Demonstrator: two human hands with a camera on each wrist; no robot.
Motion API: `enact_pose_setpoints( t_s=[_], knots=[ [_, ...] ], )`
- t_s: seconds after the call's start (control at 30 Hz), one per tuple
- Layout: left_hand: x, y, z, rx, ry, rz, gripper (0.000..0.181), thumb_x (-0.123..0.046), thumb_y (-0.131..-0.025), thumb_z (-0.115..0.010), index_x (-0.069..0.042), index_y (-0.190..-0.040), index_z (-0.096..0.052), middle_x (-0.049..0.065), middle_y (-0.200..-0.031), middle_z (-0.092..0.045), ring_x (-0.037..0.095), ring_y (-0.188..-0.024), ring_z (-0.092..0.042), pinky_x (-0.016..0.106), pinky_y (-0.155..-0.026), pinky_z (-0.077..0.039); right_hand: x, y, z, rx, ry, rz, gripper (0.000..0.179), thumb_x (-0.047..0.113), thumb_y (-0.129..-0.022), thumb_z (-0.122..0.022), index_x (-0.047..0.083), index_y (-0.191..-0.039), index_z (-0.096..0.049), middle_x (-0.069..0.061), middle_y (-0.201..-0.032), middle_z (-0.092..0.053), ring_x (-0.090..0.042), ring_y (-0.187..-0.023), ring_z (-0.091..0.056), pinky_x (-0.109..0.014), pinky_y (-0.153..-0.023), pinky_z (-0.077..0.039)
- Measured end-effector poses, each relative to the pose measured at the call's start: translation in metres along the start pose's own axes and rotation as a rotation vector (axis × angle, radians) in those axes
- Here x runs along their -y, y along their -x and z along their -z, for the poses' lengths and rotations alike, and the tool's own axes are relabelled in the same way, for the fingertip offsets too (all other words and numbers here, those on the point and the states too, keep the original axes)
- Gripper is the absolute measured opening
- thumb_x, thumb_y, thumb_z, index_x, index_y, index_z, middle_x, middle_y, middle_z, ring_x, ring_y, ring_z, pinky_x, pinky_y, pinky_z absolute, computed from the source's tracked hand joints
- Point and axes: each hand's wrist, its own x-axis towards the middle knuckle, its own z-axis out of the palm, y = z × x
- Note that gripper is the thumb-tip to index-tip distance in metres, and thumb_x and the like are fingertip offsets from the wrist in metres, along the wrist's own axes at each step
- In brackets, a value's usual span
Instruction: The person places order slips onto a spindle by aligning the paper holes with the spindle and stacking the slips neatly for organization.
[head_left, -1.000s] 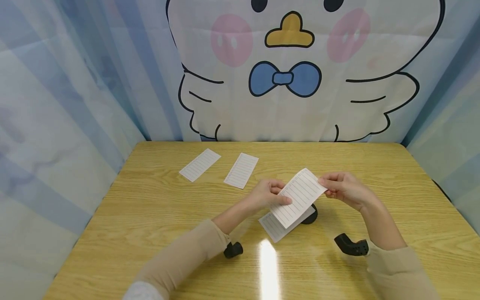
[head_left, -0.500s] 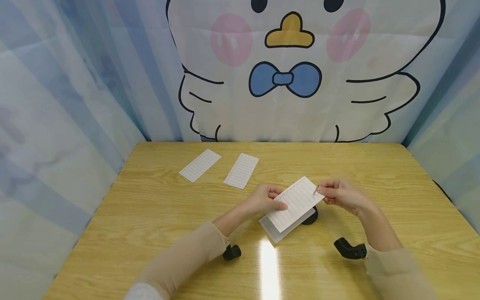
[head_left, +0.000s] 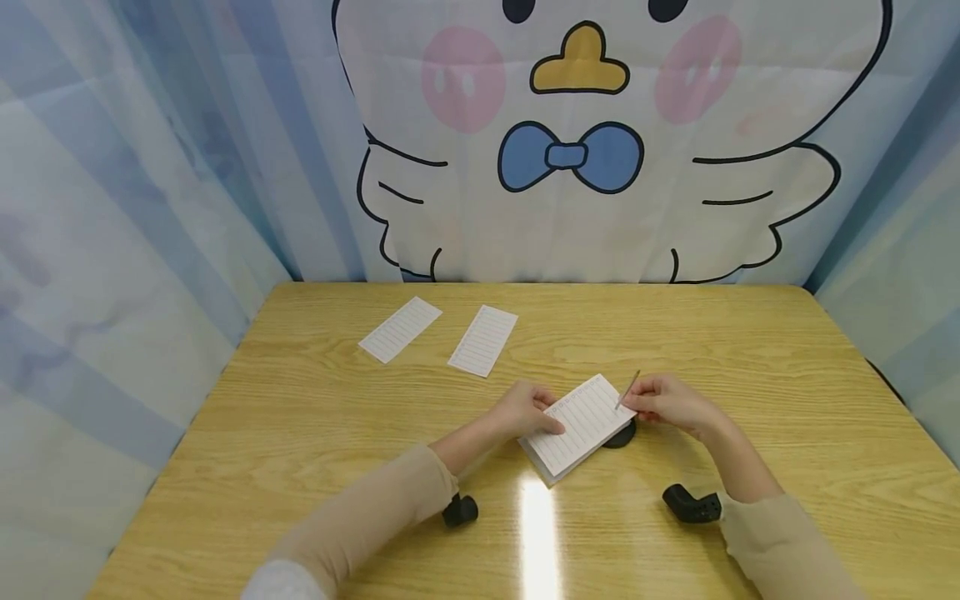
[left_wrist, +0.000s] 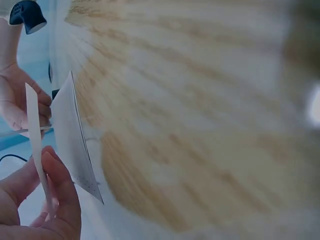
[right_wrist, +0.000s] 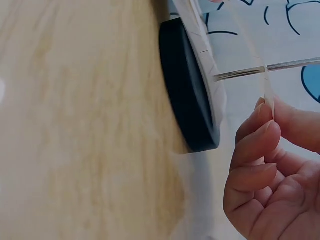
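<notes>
A lined, printed slip of paper (head_left: 585, 425) is held by both hands above a bill spike. The left hand (head_left: 527, 411) pinches its left edge between thumb and fingers. At the opposite corner the right hand (head_left: 667, 402) pinches it. The spike's thin metal rod (right_wrist: 240, 75) passes through the held slip and stands out above it. Below, the spike's round black base (right_wrist: 187, 90) rests on the table, mostly covered by paper in the head view. More lined paper (left_wrist: 72, 135) lies on the base under the held slip, a gap between them.
Two lined slips lie flat farther back: the left slip (head_left: 401, 330) and the right slip (head_left: 483, 341). The wooden table (head_left: 300, 467) meets a printed curtain (head_left: 570, 225) behind it. Black wrist devices, one on the left (head_left: 460, 510) and one on the right (head_left: 692, 505), hang by the sleeves.
Both hands have brought the slip down toward the base. The rod now pokes through the slip near the right hand, with more of it showing above than half a second ago.
</notes>
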Motion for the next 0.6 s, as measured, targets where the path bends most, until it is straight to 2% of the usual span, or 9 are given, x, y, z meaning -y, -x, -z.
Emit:
enact_pose_setpoints(
  t_s=[0.2,0.43,0.6],
  knots=[
    [0.0055,0.0002,0.0026,-0.008,-0.048,0.014,0.031,-0.003,-0.071,-0.077,0.003,-0.099,-0.065,0.006,-0.084,-0.062,0.012,-0.071,-0.057,0.021,-0.061,-0.046,-0.0028,-0.001,-0.0029,-0.019,0.032,-0.021,0.013,0.012,-0.091,-0.055,0.001,-0.086,-0.06,0.002,-0.066,-0.051,-0.009,-0.059,-0.046,-0.023,-0.054,-0.038],
    [0.007,0.0018,0.0042,-0.014,-0.095,0.002,0.019,-0.002,-0.071,-0.076,0.002,-0.088,-0.066,0.003,-0.072,-0.056,0.01,-0.062,-0.048,0.019,-0.052,-0.039,-0.0052,-0.0022,-0.0042,-0.038,0.069,-0.01,0.016,0.016,-0.09,-0.057,0.0,-0.087,-0.061,0.002,-0.065,-0.05,-0.01,-0.057,-0.043,-0.024,-0.053,-0.037],
    [0.0073,0.0027,0.0051,-0.02,-0.114,0.002,0.014,0.001,-0.072,-0.074,0.002,-0.084,-0.066,0.001,-0.068,-0.054,0.009,-0.059,-0.047,0.018,-0.05,-0.038,-0.0063,-0.0025,-0.0038,-0.059,0.092,-0.03,0.018,0.018,-0.089,-0.059,0.001,-0.089,-0.064,0.002,-0.067,-0.051,-0.011,-0.059,-0.044,-0.024,-0.054,-0.039]
  ],
)
